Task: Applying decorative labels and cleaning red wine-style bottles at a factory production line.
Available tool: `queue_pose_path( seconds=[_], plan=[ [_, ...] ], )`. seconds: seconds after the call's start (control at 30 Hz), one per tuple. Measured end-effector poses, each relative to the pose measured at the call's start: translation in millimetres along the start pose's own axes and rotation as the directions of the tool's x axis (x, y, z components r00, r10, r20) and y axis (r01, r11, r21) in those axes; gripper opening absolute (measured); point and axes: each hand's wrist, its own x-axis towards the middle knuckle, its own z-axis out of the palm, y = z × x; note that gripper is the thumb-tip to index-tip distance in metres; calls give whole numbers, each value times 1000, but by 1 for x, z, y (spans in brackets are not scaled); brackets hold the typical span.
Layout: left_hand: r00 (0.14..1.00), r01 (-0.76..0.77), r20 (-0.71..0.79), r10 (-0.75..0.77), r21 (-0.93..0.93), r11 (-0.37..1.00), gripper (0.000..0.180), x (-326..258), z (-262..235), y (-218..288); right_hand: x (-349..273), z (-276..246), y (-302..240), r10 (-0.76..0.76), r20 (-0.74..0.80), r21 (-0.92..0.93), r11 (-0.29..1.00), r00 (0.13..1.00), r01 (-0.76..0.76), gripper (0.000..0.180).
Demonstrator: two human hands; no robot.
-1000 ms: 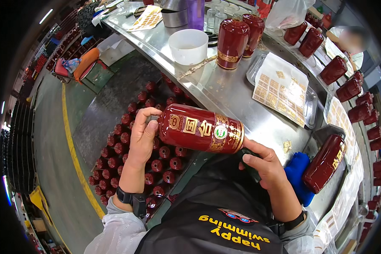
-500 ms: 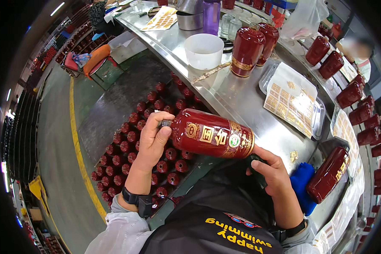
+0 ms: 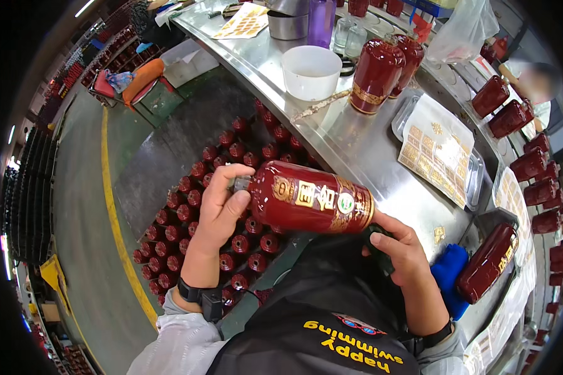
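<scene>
L hand (image 3: 222,203) grip closed on red bottle (image 3: 311,198) neck; R hand (image 3: 401,247) grip under base, partly hidden.

Grey floor (image 3: 81,206), yellow line (image 3: 109,206); steel counter (image 3: 356,144); ceiling strip lights, probably.

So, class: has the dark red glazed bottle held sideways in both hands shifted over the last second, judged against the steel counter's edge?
Cannot tell: the dark red glazed bottle lies across the steel counter's edge much as before; the camera itself moved.
</scene>
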Motion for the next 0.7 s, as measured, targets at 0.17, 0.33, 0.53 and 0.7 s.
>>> queue_pose_path(
  seconds=[0.17, 0.33, 0.53, 0.7],
  plan=[
    [993, 98, -61, -105, -100, 990, 34, 2, -4, -3, 9, 9, 0, 64, 41, -29, 998, 997, -63, 48],
    [980, 151, -120, -156, -50, 987, 30, 2, -11, -16, 13, 16, 3, 72, 90, -39, 997, 993, -69, 50],
    [969, 152, -182, -165, -81, 985, 26, 0, -4, -18, 14, 24, -1, 137, 120, -38, 990, 983, -133, 51],
    [959, 278, 13, -283, -234, 931, 22, -2, -15, -6, 16, 23, -2, 150, 107, 61, 986, 983, -157, 50]
  ],
)
